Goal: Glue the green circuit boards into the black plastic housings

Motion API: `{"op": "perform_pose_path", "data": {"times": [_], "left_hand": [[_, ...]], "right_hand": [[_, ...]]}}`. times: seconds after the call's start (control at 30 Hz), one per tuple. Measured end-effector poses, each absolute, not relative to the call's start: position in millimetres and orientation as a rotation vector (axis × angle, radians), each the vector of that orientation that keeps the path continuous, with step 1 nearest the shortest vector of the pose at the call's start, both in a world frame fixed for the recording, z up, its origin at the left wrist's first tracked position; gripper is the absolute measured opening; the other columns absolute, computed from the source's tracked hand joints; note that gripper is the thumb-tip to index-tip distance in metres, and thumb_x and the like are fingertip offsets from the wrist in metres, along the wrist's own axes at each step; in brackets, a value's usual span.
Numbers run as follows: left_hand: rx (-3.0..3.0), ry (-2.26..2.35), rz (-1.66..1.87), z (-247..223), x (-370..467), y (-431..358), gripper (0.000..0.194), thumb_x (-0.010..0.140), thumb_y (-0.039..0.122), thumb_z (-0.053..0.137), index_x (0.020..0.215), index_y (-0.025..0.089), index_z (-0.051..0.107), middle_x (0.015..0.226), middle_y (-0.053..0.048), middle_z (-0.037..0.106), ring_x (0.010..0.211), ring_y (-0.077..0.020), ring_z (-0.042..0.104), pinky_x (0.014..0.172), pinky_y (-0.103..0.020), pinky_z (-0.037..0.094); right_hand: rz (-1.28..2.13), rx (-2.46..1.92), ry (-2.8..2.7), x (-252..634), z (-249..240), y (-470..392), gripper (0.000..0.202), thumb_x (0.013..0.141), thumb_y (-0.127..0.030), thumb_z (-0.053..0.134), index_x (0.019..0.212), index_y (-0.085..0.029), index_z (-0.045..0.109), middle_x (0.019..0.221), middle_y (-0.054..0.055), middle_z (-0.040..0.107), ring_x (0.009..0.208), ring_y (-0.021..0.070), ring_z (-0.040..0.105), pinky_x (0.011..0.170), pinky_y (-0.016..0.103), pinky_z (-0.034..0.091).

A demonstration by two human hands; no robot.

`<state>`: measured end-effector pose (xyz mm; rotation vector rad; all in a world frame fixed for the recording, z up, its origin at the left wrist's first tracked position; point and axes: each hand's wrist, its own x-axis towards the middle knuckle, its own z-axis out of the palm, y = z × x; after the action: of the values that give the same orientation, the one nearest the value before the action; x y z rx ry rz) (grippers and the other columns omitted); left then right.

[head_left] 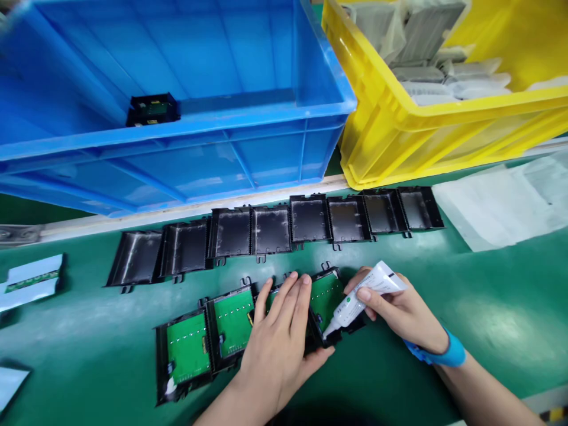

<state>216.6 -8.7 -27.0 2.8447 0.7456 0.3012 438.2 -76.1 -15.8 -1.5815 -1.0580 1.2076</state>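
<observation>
Left hand (279, 340), fingers spread, laid over a row of black cases (160, 367) fitted with green boards (189, 346); right hand (394, 305), apart from it, closed on a white tube (364, 296), nozzle at the near edge of the rightmost case. Green counter (102, 343): eight open black shells (271, 229) in a line beyond the cases, white bags (492, 207) to their right. Behind: blue bin (186, 171) containing one boarded unit (154, 109); yellow bin (399, 145) containing bagged items (426, 35).
</observation>
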Motion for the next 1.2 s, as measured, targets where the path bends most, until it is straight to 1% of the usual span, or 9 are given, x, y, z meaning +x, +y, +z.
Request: {"op": "perform_pose_path", "data": {"times": [0.1,0.2,0.27,0.37,0.43,0.67,0.93,1.2], "left_hand": [[2.843,0.747,0.303,-27.2,217.1,-8.7,0.083,0.090,0.052,0.056,0.148,-0.002,0.032,0.143,-0.017,0.055,0.139,-0.0313,0.041,0.123,-0.047,0.003],[2.845,0.746,0.305,-27.1,217.5,-8.9,0.083,0.090,0.053,0.055,0.148,-0.002,0.032,0.144,-0.016,0.055,0.139,-0.0312,0.041,0.124,-0.046,0.003],[2.846,0.749,0.306,-26.7,217.5,-9.0,0.083,0.090,0.052,0.055,0.148,-0.003,0.032,0.143,-0.016,0.055,0.138,-0.0313,0.042,0.124,-0.046,0.002],[2.846,0.741,0.303,-26.4,217.2,-8.7,0.082,0.090,0.051,0.057,0.147,-0.003,0.033,0.143,-0.017,0.055,0.138,-0.0315,0.042,0.124,-0.046,0.002],[2.843,0.735,0.308,-26.5,216.9,-8.5,0.082,0.089,0.050,0.058,0.147,-0.003,0.034,0.143,-0.017,0.055,0.138,-0.0316,0.041,0.124,-0.047,0.004],[2.836,0.737,0.305,-27.5,215.5,-8.6,0.086,0.087,0.052,0.061,0.147,-0.003,0.033,0.143,-0.017,0.055,0.140,-0.0314,0.040,0.124,-0.047,0.003],[2.823,0.739,0.346,-28.2,217.5,-8.7,0.078,0.091,0.051,0.054,0.145,-0.003,0.037,0.139,-0.018,0.058,0.137,-0.0312,0.043,0.124,-0.046,0.005],[2.830,0.724,0.318,-27.7,214.8,-8.2,0.084,0.089,0.051,0.060,0.147,-0.002,0.033,0.141,-0.017,0.056,0.139,-0.0309,0.041,0.124,-0.047,0.005]], "right_hand": [[1.227,-1.551,-1.062,438.7,-17.8,-75.6,0.032,0.093,-0.045,0.061,0.082,-0.016,0.069,0.084,0.007,0.069,0.045,0.0067,0.049,0.043,0.020,0.042],[1.268,-1.526,-1.067,439.2,-18.8,-74.0,0.025,0.086,-0.041,0.070,0.085,-0.016,0.069,0.082,0.006,0.070,0.055,0.0114,0.059,0.050,0.022,0.050],[1.292,-1.531,-1.055,439.3,-19.1,-73.0,0.024,0.083,-0.039,0.075,0.087,-0.016,0.070,0.080,0.006,0.070,0.060,0.0134,0.062,0.053,0.022,0.052],[1.324,-1.548,-0.998,439.1,-19.3,-72.7,0.024,0.082,-0.038,0.075,0.086,-0.015,0.070,0.082,0.007,0.071,0.049,0.0090,0.056,0.046,0.020,0.048],[1.344,-1.548,-0.966,438.9,-19.0,-72.8,0.025,0.082,-0.039,0.075,0.084,-0.014,0.070,0.084,0.008,0.072,0.046,0.0078,0.054,0.044,0.020,0.047],[1.314,-1.529,-0.973,437.9,-17.0,-69.6,0.022,0.083,-0.035,0.074,0.080,-0.014,0.070,0.082,0.007,0.072,0.045,0.0091,0.059,0.045,0.020,0.053],[1.308,-1.493,-0.975,437.7,-20.0,-69.4,0.019,0.082,-0.033,0.076,0.079,-0.015,0.070,0.076,0.006,0.072,0.047,0.0115,0.064,0.047,0.019,0.055],[1.295,-1.474,-1.000,439.1,-19.8,-68.7,0.017,0.083,-0.031,0.075,0.076,-0.016,0.070,0.074,0.005,0.072,0.049,0.0122,0.065,0.048,0.019,0.055]]}}
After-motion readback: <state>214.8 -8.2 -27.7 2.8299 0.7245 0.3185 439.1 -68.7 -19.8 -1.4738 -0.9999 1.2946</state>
